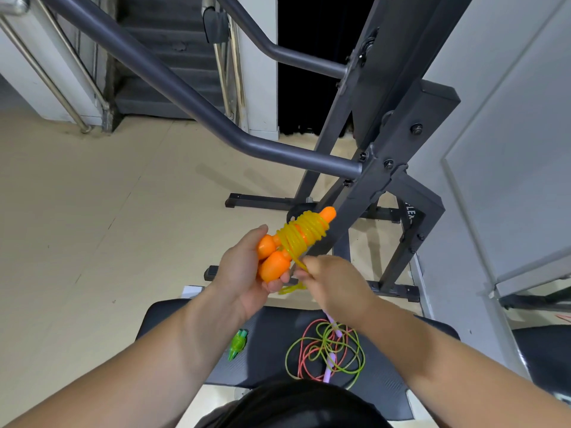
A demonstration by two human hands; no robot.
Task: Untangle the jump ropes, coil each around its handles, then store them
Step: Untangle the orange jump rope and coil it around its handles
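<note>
My left hand (244, 273) grips the two orange handles (273, 261) of a jump rope, held up in front of me. Its yellow rope (304, 234) is wound in many turns around the handles. My right hand (332, 281) pinches the loose end of that yellow rope just below the coil, and a short loop hangs beneath my fingers. On the black padded bench (268, 359) below lie a green rope (324, 350) and a pink rope (304, 353) tangled together, with a purple handle (330, 364) among them. A green handle (238, 344) lies apart to the left.
A dark grey metal gym frame (389, 149) stands right in front, with a long bent bar (191, 109) crossing the view and its feet on the beige floor (92, 227). Stairs with railings rise at the back left. A white wall panel is on the right.
</note>
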